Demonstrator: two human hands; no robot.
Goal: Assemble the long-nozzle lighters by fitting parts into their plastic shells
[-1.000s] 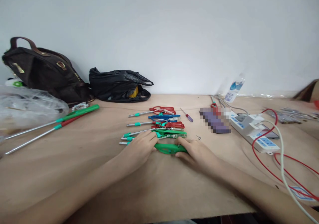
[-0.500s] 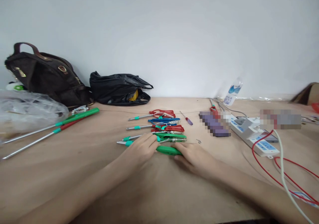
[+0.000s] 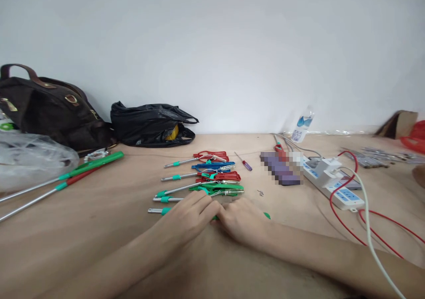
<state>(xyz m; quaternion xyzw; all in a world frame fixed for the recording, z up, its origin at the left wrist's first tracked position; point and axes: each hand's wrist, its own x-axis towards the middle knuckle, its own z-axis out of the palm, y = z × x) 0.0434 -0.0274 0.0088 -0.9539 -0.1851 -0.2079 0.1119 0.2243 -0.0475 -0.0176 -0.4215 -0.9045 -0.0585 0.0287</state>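
Green-handled tool [image 3: 266, 215] lies on the near middle of the wooden table [image 3: 99, 219], almost wholly covered by both hands; only a green tip shows to the right of the right hand and its metal shaft with a teal collar [image 3: 159, 211] pokes out to the left. Left hand [image 3: 187, 215] lies curled over the tool's left part, fingers bent down onto it, while the right hand [image 3: 244, 219] covers the handle with fingers folded; the two hands touch at the fingertips. Whether either hand truly grips the tool cannot be told.

Just beyond the hands sits a row of similar tools [image 3: 207, 175] with red, blue and green handles. A small screwdriver [image 3: 243, 161] lies farther right, near a white power strip [image 3: 332, 181] with red wires [image 3: 345, 215]. Two long screwdrivers [image 3: 66, 177] lie at the left, and a brown bag [image 3: 49, 108] and black plastic bag [image 3: 151, 124] stand against the far wall.
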